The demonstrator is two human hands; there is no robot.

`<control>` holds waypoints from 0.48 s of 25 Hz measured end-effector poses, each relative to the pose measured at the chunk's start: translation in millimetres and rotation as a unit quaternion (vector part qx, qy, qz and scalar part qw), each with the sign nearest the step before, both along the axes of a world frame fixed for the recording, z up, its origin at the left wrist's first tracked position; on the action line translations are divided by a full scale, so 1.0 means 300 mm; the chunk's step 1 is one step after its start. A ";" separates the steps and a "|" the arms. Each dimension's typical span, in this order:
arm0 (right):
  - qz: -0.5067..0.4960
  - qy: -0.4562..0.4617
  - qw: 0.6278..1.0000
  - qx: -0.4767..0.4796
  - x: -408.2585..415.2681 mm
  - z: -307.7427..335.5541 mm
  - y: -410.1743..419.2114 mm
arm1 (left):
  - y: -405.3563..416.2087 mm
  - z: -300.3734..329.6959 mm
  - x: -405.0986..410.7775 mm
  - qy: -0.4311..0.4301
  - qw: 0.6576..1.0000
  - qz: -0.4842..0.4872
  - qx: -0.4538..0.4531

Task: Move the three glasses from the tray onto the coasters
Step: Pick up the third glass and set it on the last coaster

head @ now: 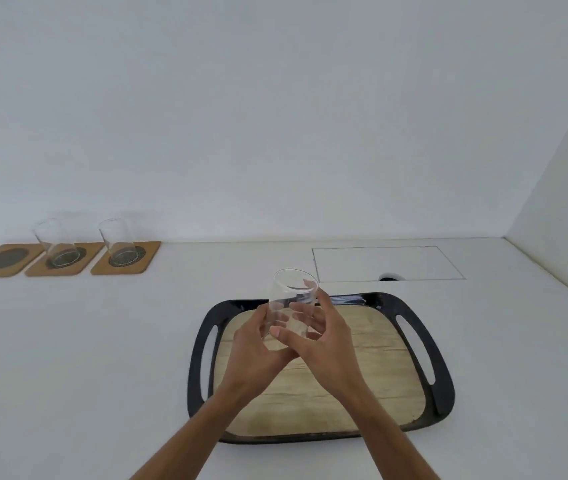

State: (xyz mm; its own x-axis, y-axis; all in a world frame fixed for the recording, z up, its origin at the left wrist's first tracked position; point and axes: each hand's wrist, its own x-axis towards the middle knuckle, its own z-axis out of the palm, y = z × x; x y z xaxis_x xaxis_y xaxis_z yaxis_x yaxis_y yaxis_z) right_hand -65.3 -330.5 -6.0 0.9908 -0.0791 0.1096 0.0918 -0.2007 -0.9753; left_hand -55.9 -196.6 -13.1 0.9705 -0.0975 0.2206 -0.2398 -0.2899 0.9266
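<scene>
A clear glass (293, 292) is held upright above the far left part of the black tray (443, 386) with a wood-look floor. My left hand (258, 344) wraps its lower left side and my right hand (320, 332) holds its right side, thumb across the front. At the far left, three cork coasters lie in a row against the wall. The middle coaster (38, 270) and the right coaster (147, 258) each carry a clear glass, one glass (55, 242) on the middle and one glass (118, 240) on the right. The left coaster (2, 261) is bare.
The white table meets a white wall behind and a side wall at the right. A thin rectangular outline (386, 263) with a small dark hole (389, 277) sits in the tabletop behind the tray.
</scene>
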 end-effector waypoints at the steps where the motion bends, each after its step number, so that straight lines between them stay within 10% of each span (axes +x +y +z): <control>1: 0.003 0.002 1.000 0.001 0.007 0.003 0.039 | 0.045 -0.002 0.003 0.003 1.000 -0.003 0.000; 12: -0.007 -0.002 0.999 -0.033 0.066 0.020 0.698 | 0.700 -0.006 0.074 -0.015 0.999 0.017 0.043</control>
State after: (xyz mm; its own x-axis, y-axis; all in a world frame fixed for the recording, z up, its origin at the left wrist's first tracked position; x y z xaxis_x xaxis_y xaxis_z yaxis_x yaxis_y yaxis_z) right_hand -45.5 -121.3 -0.1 0.9891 -0.0860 0.1195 0.0929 -0.2652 -0.9597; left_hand -33.8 13.2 -14.8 0.9665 -0.0839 0.2426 -0.2561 -0.3760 0.8905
